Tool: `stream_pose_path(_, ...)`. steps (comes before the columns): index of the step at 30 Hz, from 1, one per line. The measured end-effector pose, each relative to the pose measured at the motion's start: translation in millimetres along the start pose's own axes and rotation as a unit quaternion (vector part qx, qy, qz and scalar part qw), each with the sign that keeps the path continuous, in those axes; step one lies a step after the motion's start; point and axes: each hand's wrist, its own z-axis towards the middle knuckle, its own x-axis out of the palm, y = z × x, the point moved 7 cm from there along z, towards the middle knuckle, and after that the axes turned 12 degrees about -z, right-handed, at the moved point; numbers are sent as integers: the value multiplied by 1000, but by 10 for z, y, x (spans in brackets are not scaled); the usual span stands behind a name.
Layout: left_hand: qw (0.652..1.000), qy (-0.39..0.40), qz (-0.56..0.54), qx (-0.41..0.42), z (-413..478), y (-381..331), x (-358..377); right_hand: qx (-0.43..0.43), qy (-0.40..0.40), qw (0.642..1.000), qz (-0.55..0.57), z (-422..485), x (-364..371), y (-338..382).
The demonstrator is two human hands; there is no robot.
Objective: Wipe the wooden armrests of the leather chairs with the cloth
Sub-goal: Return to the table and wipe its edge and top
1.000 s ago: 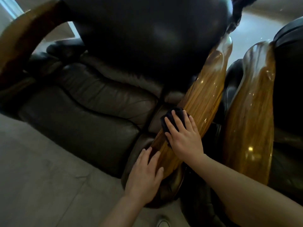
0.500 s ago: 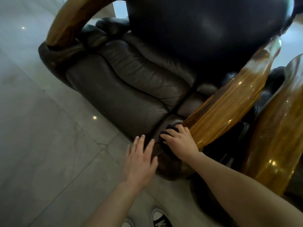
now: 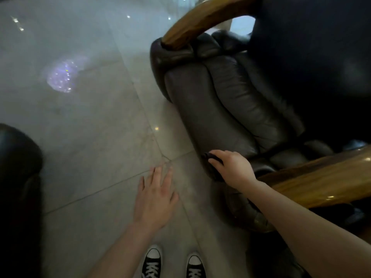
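Dark cloth stays clamped under our right hand at the near wooden armrest's front end; our left hand hovers beside it, fingers spread.

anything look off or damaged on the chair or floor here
Nothing stands out. The leather chair and both wooden armrests look intact, and the tiled floor shows only light reflections, no spill. The right hand holds the dark cloth at the seat's front corner; the left hand hovers empty.
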Motion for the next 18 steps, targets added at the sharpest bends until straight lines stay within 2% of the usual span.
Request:
stream_pose_path(7,996,-41,-31,-71,-427,482,-269,-75,52,996,3,118,18,924)
stream_pose_path(18,977,-85,-79,-177,-1043,1582,-496,-182,73,980,-38,123,291,2305)
